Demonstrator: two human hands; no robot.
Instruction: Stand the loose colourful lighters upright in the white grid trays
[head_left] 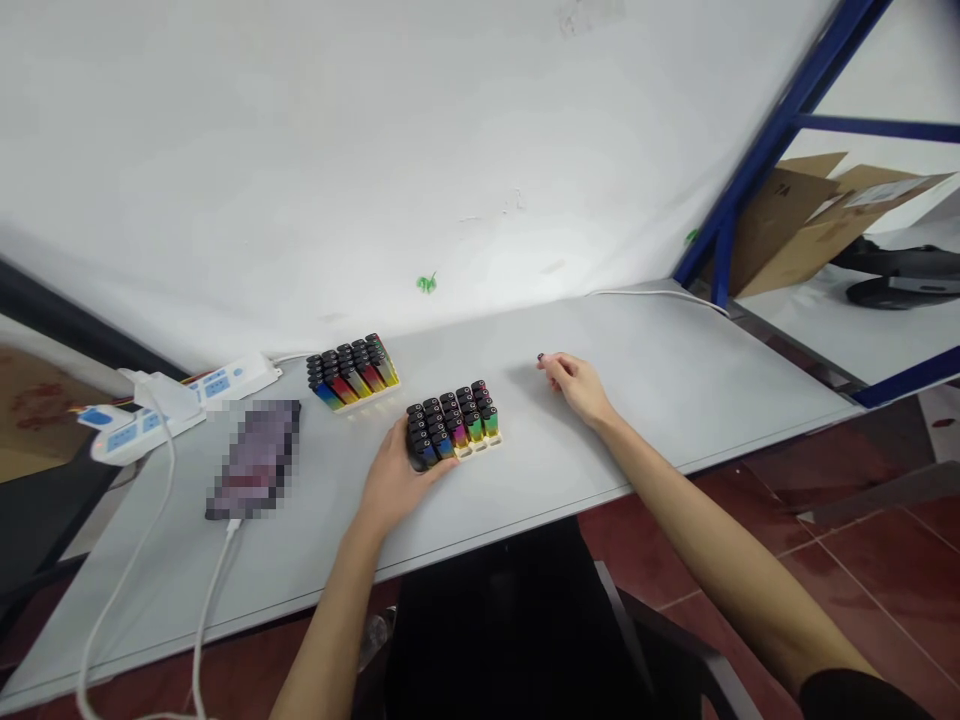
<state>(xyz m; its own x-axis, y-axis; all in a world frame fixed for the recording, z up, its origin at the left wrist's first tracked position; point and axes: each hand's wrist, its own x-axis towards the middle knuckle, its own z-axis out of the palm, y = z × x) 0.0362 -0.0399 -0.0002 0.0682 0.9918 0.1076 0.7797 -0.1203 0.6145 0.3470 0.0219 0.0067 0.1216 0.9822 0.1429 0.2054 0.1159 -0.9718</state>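
Note:
A white tray [491, 441] stands on the table, filled with several upright lighters [450, 412] that have black tops and coloured, see-through bodies. Bare slots show along its front right edge. My left hand [395, 475] is closed around the tray's left side and front corner, with the fingers partly hidden behind the lighters. Off to the right, my right hand [574, 385] is raised a little over the table in a pinch. A small dark end, like a lighter top [541, 357], sticks out from its fingertips; the rest is hidden.
Behind and left is a second tray of lighters [354, 372]. A blurred-out phone [256, 460] with a white cable and a power strip [187, 405] lie at the left. A white wall closes the table's back; a blue frame [724, 225] and cardboard box [817, 220] stand right.

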